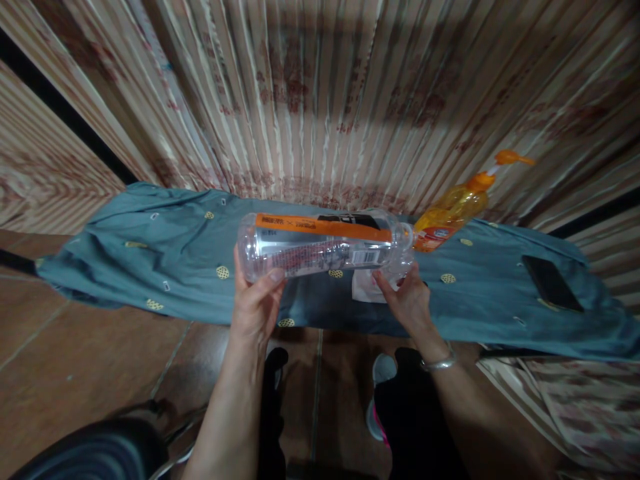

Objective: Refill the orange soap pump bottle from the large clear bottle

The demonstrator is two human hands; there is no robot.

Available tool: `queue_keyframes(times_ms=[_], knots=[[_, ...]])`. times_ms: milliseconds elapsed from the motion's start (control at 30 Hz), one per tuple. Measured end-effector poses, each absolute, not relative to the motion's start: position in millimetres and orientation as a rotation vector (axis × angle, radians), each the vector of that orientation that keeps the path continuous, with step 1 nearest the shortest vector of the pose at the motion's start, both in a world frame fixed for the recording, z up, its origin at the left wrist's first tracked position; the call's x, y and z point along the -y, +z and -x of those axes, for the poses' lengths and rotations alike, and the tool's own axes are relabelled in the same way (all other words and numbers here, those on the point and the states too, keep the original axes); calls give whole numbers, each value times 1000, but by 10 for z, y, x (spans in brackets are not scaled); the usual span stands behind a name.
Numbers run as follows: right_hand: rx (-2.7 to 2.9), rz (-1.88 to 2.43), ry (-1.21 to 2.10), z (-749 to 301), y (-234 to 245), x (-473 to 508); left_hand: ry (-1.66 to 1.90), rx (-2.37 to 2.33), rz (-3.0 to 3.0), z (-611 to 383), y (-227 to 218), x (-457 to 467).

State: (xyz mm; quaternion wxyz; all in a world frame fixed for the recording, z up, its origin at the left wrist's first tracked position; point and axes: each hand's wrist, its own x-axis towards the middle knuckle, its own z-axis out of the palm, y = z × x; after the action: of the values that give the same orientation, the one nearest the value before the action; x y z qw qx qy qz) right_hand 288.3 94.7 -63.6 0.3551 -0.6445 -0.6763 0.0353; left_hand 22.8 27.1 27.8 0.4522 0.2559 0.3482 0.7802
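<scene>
A large clear plastic bottle [320, 243] with a silver, orange and black label is held on its side above the cloth-covered bench. My left hand [257, 293] is wrapped around its base end, thumb in front. My right hand [411, 297] grips the narrow neck end, whose mouth is hard to make out. Just beyond the neck stands a pump bottle [447, 212] of yellow-orange liquid with an orange pump head. Beneath the clear bottle, near my right hand, lies a white piece like a wipe or packet [367, 288].
A teal patterned cloth [190, 267] covers the narrow bench. A black phone [551, 283] lies at the right. Pleated curtains [320, 100] hang behind. A dark round seat [90, 450] is at lower left, and my feet are on the tiled floor [200, 360].
</scene>
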Motion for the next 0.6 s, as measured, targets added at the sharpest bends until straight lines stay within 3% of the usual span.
queue_keyframes(times_ms=[600], knots=[[1751, 1661, 122, -2886, -621, -944, 1906, -862, -673, -211, 264, -264]])
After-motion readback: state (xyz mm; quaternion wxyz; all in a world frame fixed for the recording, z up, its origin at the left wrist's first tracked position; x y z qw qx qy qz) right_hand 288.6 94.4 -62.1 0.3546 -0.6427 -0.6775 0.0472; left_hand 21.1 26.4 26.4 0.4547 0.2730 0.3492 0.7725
